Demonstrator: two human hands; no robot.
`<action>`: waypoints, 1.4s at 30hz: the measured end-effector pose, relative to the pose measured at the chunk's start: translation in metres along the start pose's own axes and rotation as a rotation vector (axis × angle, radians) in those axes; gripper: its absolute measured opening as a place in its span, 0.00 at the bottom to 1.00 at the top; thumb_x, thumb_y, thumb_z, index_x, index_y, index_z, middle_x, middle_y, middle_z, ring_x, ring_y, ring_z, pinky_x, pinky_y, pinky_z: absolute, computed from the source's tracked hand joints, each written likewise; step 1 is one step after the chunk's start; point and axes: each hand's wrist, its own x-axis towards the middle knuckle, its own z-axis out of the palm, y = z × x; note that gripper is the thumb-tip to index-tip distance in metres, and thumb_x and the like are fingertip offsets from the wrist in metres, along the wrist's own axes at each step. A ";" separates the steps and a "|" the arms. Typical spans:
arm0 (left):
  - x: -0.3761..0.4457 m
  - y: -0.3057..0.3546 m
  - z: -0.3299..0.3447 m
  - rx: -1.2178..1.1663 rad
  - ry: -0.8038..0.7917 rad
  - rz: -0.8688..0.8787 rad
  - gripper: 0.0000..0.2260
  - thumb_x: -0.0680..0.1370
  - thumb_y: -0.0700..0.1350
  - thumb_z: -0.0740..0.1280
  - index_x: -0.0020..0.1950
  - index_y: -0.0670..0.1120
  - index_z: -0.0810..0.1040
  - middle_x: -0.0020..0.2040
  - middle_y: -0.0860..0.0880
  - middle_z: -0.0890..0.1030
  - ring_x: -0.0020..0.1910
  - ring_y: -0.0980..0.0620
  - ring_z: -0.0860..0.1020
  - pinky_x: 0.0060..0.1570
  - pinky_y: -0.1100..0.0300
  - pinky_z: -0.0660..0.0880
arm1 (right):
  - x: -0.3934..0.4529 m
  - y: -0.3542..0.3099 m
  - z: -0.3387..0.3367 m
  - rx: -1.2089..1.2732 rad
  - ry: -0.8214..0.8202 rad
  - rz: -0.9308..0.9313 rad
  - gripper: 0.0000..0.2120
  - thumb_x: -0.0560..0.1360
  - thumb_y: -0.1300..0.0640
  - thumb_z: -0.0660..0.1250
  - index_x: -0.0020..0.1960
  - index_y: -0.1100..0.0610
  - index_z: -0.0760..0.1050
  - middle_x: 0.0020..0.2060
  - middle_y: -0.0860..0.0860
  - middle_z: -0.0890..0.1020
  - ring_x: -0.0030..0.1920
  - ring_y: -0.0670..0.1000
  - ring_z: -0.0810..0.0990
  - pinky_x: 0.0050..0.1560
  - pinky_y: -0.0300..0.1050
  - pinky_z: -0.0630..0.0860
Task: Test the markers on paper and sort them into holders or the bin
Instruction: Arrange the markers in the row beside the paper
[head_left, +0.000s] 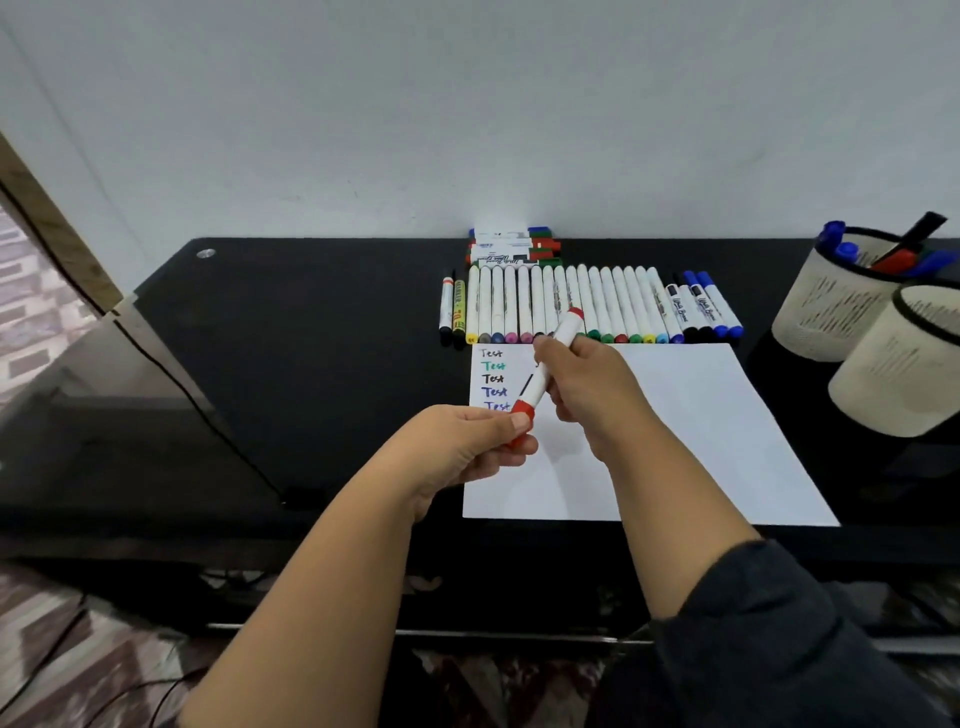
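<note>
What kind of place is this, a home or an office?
Probably a home: a glossy black table against a plain wall, patterned floor tiles, and two mesh holders for markers.

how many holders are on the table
2, both mesh cups at the table's right edge: the far holder has markers standing in it; the near holder overlaps it in front, and its inside cannot be seen. More may sit outside the frame.

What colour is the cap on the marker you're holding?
Red. The cap, pinched by the left hand, shows clearly in the head view.
</note>
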 end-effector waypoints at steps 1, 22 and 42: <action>0.000 0.000 0.000 0.006 -0.002 -0.003 0.10 0.74 0.49 0.69 0.52 0.44 0.81 0.44 0.50 0.85 0.43 0.57 0.83 0.49 0.63 0.76 | 0.000 0.001 0.001 0.004 0.001 -0.002 0.10 0.79 0.52 0.61 0.40 0.52 0.73 0.25 0.42 0.75 0.19 0.38 0.70 0.24 0.34 0.64; -0.006 -0.005 0.005 0.115 0.158 0.024 0.05 0.76 0.47 0.68 0.45 0.47 0.81 0.38 0.52 0.84 0.39 0.56 0.80 0.41 0.65 0.73 | 0.005 0.015 0.026 -0.095 0.134 -0.064 0.09 0.79 0.51 0.60 0.51 0.56 0.74 0.40 0.49 0.80 0.36 0.44 0.78 0.42 0.43 0.79; -0.008 -0.007 0.012 0.293 0.330 0.046 0.13 0.80 0.49 0.62 0.58 0.45 0.79 0.41 0.53 0.79 0.49 0.53 0.77 0.50 0.59 0.67 | 0.014 0.018 0.043 -0.141 0.160 -0.033 0.08 0.78 0.53 0.60 0.52 0.57 0.72 0.47 0.54 0.81 0.47 0.52 0.81 0.36 0.39 0.74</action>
